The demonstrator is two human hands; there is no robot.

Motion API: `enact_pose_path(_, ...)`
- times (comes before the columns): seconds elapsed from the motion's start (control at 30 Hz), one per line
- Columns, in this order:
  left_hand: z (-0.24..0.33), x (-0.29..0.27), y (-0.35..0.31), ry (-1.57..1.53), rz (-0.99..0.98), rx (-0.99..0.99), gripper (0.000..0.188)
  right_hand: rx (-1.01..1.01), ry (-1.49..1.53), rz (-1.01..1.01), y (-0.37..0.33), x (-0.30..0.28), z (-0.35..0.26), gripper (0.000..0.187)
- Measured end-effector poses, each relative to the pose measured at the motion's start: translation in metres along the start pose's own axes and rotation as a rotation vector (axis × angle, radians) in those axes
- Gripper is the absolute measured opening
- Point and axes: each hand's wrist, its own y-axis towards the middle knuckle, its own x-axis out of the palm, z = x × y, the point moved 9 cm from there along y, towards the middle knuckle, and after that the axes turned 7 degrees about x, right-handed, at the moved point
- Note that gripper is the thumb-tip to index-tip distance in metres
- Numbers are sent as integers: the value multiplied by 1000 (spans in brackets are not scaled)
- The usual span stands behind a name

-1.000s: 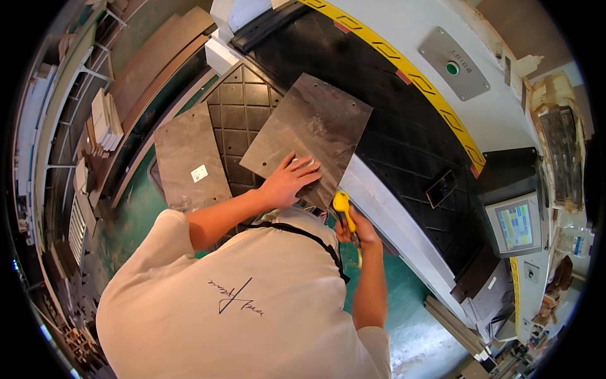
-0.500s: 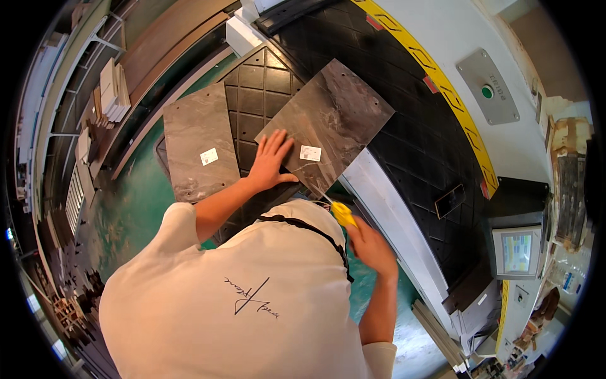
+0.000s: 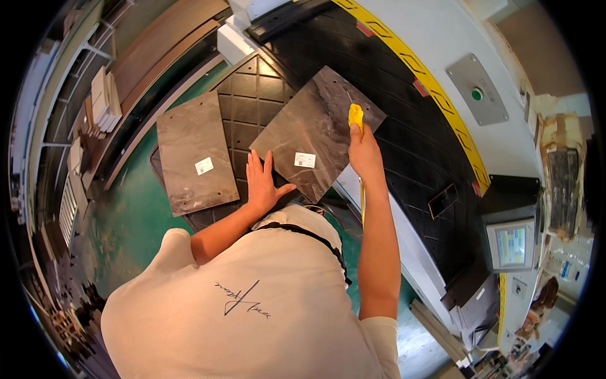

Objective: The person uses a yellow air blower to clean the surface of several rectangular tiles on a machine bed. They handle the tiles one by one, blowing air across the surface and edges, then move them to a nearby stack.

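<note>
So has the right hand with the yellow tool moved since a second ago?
Yes: the right hand went from the dark marbled panel's near edge out over it.

Left hand (image 3: 262, 183) flat on grey stone-look panel (image 3: 315, 129); right hand (image 3: 364, 150) grips yellow tool (image 3: 355, 115)

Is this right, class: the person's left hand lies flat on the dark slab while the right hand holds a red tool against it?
Not quite. In the head view the tool in the right hand is yellow, not red. The rest holds: the left hand lies flat on the dark slab.
</note>
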Motion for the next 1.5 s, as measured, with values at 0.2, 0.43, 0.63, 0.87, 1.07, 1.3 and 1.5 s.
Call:
enact_pose_path(0.2,10,19,-13,-10,-87,-51,117,172,55,97,-13,-26,111,52)
enact_pose_path(0.43,-3,27,8,57,-27,-47,120,180,-32,-189,-89,-21,105,53)
enact_pose_path(0.63,-17,27,36,108,-6,-42,137,8,-265,-490,-145,8,52,49)
enact_pose_path(0.87,-18,26,37,56,1,28,130,-61,96,-447,-142,-9,-1,51)
enact_pose_path(1.07,-10,28,39,116,3,89,125,174,-121,-550,-166,-11,88,50)
enact_pose_path(1.3,-7,37,81,143,45,106,130,446,1018,113,-157,3,140,51)
enact_pose_path(1.5,-7,53,170,104,123,145,131,604,1580,-287,-165,69,143,51)
